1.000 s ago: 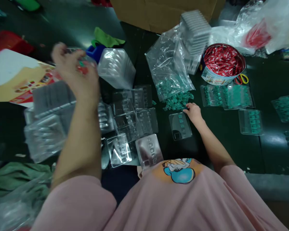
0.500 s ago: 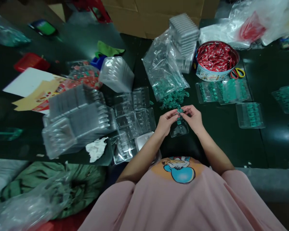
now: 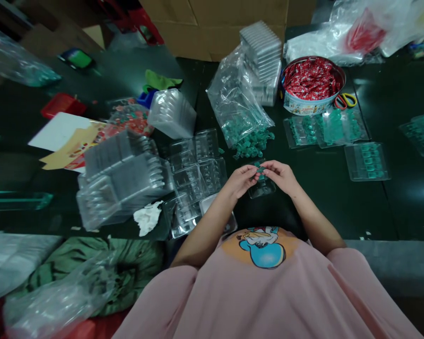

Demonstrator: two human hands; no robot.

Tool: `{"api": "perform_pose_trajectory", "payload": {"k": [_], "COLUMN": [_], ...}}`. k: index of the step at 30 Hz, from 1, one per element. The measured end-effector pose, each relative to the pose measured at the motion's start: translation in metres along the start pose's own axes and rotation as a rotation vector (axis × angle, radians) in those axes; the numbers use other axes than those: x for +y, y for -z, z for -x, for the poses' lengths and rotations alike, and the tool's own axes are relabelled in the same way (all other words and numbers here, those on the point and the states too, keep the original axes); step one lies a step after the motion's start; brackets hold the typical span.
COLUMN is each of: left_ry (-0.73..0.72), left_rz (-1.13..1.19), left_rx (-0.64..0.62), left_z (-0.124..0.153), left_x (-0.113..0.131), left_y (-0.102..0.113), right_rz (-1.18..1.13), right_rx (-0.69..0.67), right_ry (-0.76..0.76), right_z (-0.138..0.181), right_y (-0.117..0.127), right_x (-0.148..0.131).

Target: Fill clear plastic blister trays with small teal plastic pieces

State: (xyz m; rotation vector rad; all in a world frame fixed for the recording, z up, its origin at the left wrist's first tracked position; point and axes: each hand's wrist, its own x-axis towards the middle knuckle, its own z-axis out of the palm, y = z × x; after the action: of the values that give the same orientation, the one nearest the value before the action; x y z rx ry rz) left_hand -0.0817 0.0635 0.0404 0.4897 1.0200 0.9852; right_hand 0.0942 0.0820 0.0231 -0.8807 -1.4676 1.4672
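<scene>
Between the fingertips of my left hand (image 3: 244, 180) and my right hand (image 3: 280, 175) is a small green plastic piece (image 3: 260, 169); both hands pinch it. Its exact kind is too small to make out. Just under my fingers a clear plastic tray (image 3: 263, 189) lies on the dark table, with green showing in it. Beyond my hands a heap of similar green pieces (image 3: 252, 142) spills from the mouth of a clear bag (image 3: 231, 101). To my left, several clear trays (image 3: 198, 178) lie side by side.
Stacked clear trays (image 3: 134, 181) stand at the left, near a crumpled white tissue (image 3: 147, 218). At the back right are a round tin (image 3: 305, 107) of red packets and scissors (image 3: 346, 100). Filled trays (image 3: 368, 162) lie on the right. A cardboard box (image 3: 229, 30) borders the back.
Both hands have come slightly lower and nearer the tray, still pinching the small green piece. The view has shifted a little, moving the left-hand items rightward.
</scene>
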Motion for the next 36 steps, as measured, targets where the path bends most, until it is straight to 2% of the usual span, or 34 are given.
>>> {"api": "perform_pose_trajectory", "payload": {"k": [5,12,17,20,23,27,29,32,34,36], "left_ry": [-0.007,-0.056,-0.048,-0.043,-0.052,-0.081,-0.088,-0.075,-0.05,-0.031], "left_rz": [0.035,0.095,0.185,0.23,0.225,0.163,0.192,0.327,0.418,0.486], "left_rx": [0.023,0.052,0.021,-0.005,-0.032,-0.085,-0.044,0.086,0.152,0.183], "left_z": [-0.003,-0.004,-0.003,-0.003,-0.001,0.006,0.007,0.003,-0.001,-0.004], "left_x": [-0.003,-0.002,-0.002,-0.004,-0.004,0.004,0.009,0.011,0.01,0.008], "left_y": [-0.001,0.001,0.001,0.004,0.007,0.008,0.006,0.001,-0.003,-0.006], "right_rz": [-0.031,0.0,-0.118,-0.113,-0.008,0.193,0.341,0.659,0.805,0.824], "right_rx": [0.049,0.039,0.057,0.068,0.116,0.297,0.324,0.327,0.343,0.341], "right_ry": [-0.042,-0.02,-0.073,-0.072,-0.054,-0.067,-0.073,-0.05,-0.033,0.032], "right_z": [0.003,0.003,-0.001,-0.003,-0.005,-0.013,-0.019,-0.027,-0.028,-0.026], "right_y": [-0.004,-0.012,-0.019,-0.024,-0.022,0.0,0.018,0.04,0.044,0.035], "right_x": [0.003,0.005,0.004,0.003,0.009,0.032,0.044,0.054,0.051,0.041]}}
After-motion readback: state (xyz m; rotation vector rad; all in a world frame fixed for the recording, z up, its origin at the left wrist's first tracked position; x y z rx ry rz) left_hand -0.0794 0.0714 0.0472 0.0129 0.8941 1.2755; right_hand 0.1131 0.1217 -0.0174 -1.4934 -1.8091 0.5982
